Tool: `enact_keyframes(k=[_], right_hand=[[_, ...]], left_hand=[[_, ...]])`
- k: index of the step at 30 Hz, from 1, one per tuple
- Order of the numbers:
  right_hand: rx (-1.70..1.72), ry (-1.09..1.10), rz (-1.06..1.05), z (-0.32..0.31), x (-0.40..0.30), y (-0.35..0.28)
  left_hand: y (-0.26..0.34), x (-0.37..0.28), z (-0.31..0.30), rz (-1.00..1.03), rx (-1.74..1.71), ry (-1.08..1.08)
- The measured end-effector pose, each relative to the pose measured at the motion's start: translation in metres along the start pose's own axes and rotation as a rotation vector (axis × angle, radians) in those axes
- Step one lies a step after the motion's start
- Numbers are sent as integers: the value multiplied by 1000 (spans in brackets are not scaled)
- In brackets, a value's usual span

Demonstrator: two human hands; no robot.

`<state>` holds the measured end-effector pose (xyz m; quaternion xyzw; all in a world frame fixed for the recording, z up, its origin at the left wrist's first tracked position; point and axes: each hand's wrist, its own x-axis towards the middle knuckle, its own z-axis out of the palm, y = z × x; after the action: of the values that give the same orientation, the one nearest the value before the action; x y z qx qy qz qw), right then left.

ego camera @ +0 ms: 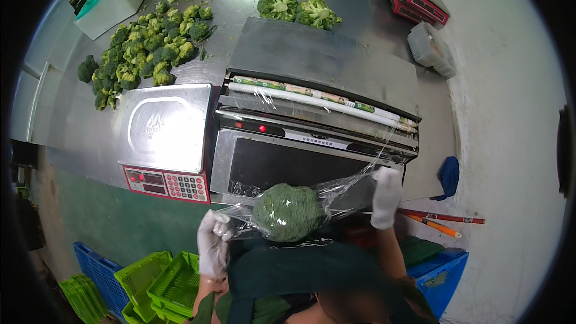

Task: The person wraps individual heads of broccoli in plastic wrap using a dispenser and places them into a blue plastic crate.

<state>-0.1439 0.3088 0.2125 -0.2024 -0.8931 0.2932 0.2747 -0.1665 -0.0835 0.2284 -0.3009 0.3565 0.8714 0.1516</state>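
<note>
A broccoli head (288,212), crown up and covered in clear plastic film, hangs between my hands at the front edge of a film wrapping machine (315,117). My left hand (213,244), in a white glove, grips gathered film (243,216) on the broccoli's left. In a white glove too, my right hand (386,198) is closed on stretched film on the right side. From there a strand of film runs up to the white film roll (310,101) in the machine. The machine's black plate (297,166) lies just beyond the broccoli; a red light glows on its panel.
A scale (166,130) stands left of the machine, with broccoli florets (144,49) piled behind it. Two broccoli heads (297,8) lie at the back. Right are a red device (416,0), clear plastic containers (429,49) and a blue cloth (448,177). Green crates (175,283) stand lower left.
</note>
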Motion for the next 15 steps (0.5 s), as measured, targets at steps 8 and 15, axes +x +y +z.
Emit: enact_keyframes(k=[8,15], right_hand=[[-288,-174,-444,78,11,-57],[804,-383,-301,87,-9,-142]], left_hand=[[-69,23,24,-70,283,-6],[-11,25,85,150,311,-602]])
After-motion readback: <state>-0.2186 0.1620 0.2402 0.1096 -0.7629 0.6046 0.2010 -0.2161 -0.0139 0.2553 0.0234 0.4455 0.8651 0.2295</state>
